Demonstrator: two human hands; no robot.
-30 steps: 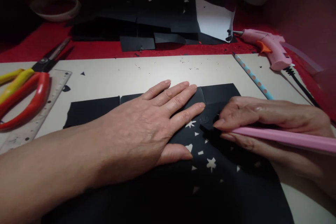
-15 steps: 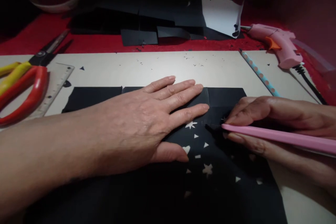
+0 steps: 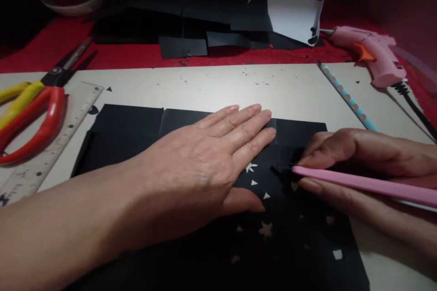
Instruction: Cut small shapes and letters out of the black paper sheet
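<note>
Left hand [image 3: 201, 168] lies flat, fingers spread, pinning the black paper [image 3: 126, 134] at the surface's [image 3: 211, 86] middle. The sheet looks thin, light and easily torn at its cut-out stars, so press flat beside them. Right hand [image 3: 348, 159] has its grip closed on a pink craft knife [image 3: 362, 183]. The room is dim.

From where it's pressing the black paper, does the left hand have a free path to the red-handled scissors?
Probably yes. The left hand lies flat and holds nothing, and only black paper and the ruler lie low between it and the scissors.
</note>
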